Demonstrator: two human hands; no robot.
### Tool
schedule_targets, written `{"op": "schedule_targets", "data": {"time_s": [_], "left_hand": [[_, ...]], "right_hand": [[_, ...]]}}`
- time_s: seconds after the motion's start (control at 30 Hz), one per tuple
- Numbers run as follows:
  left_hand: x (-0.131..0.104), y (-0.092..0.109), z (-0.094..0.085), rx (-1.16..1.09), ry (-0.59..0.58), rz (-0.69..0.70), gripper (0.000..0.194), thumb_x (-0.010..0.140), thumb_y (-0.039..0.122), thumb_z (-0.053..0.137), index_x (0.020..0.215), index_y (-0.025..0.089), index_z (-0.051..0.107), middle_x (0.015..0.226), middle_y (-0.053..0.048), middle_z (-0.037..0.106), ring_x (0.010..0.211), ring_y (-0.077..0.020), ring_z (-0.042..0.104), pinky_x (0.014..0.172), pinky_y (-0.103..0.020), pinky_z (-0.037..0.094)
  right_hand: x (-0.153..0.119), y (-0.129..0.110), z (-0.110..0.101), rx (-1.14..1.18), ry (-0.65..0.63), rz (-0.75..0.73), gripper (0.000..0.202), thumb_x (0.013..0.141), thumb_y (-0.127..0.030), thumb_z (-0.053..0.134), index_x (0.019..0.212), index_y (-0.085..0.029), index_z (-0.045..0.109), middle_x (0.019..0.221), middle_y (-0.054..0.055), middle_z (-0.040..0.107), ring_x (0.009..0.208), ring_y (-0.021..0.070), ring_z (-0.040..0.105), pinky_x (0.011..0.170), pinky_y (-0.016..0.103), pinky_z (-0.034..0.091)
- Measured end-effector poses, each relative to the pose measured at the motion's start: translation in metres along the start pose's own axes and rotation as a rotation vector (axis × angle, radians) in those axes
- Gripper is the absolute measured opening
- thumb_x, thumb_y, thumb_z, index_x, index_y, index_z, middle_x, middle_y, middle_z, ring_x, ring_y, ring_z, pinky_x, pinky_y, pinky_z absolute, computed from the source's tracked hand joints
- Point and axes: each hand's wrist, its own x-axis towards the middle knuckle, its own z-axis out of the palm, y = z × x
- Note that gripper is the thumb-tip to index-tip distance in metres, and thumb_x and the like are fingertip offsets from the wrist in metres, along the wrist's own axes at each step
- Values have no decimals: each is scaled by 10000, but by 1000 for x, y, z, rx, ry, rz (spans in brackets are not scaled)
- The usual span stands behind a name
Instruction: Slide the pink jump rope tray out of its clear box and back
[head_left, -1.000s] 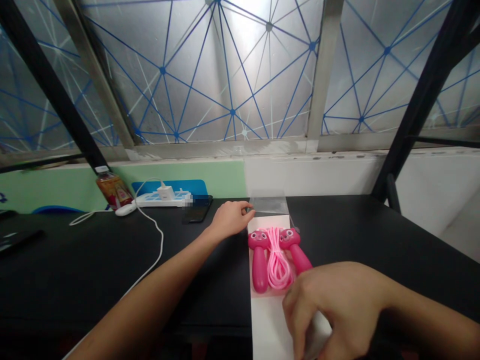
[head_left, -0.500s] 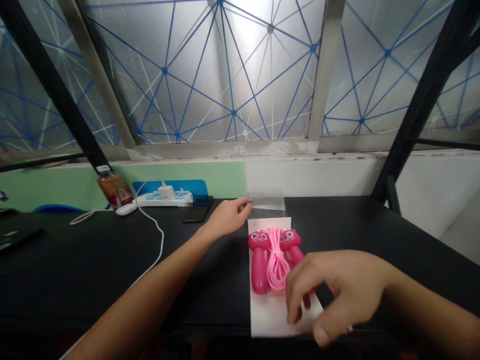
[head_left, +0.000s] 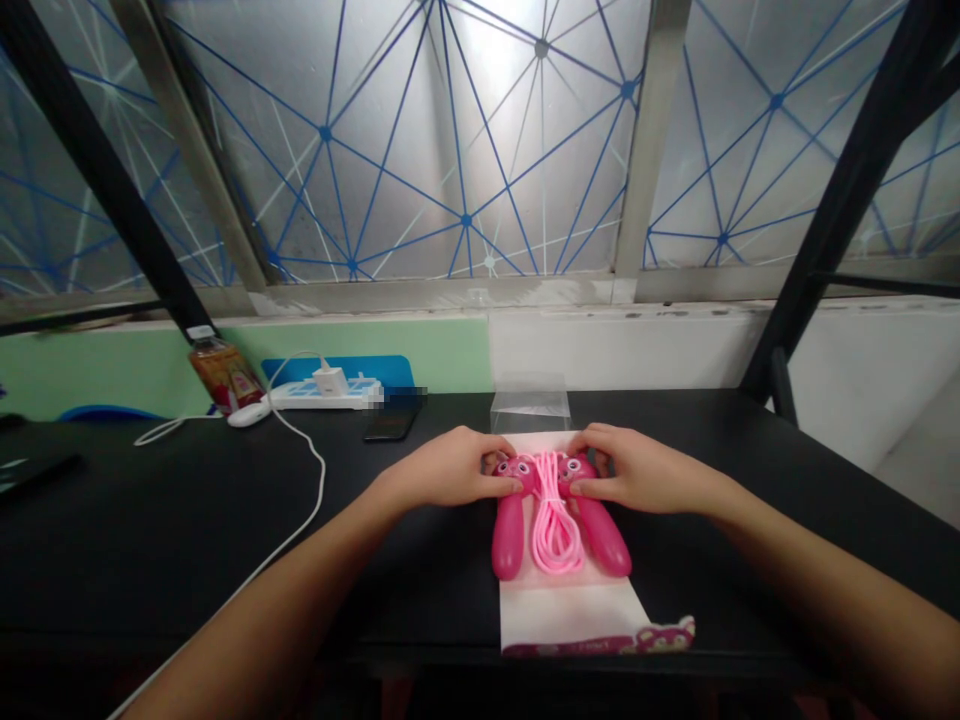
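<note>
A pink jump rope (head_left: 556, 540) lies on a white and pink card (head_left: 562, 610), its cord coiled and tied between two handles shaped like animal heads. My left hand (head_left: 465, 468) is closed on the head of the left handle (head_left: 508, 540), thumb in front and fingers behind. Around the head of the right handle (head_left: 604, 537), my right hand (head_left: 637, 468) pinches in the same way. The card's near end has a printed purple strip with a cartoon figure (head_left: 666, 635). Just behind the card is a clear plastic box (head_left: 531, 408).
On the black table (head_left: 420, 590), a dark phone (head_left: 391, 420) lies left of the box. Farther left are a white power strip (head_left: 330, 392) with a charger (head_left: 330, 379), a white cable (head_left: 321, 480) and a drink bottle (head_left: 225, 370). A frosted window (head_left: 420, 150) stands behind.
My right hand has moved up from the card's near end to the right handle's head. My left hand has come down from beside the plastic box onto the left handle's head.
</note>
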Motion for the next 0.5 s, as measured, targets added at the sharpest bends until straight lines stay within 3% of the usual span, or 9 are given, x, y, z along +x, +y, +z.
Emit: {"op": "schedule_targets", "data": {"time_s": [0.27, 0.5], "left_hand": [[-5, -7, -5, -38, -40, -34, 374, 842, 504, 604, 1036, 192, 676, 706, -4, 665, 613, -133, 592, 550, -211, 366], [-6, -6, -6, 41, -8, 0, 388, 835, 532, 607, 1044, 211, 667, 727, -6, 657, 605, -138, 564, 537, -222, 341]], "right_hand": [[3, -3, 11, 129, -50, 119, 294, 885, -412, 578, 1073, -188, 607, 759, 19, 623, 634, 159, 551, 554, 279, 381], [3, -9, 7, 92, -9, 4, 319, 861, -363, 616, 1129, -191, 603, 986, 68, 643, 858, 201, 586, 764, 331, 451]]}}
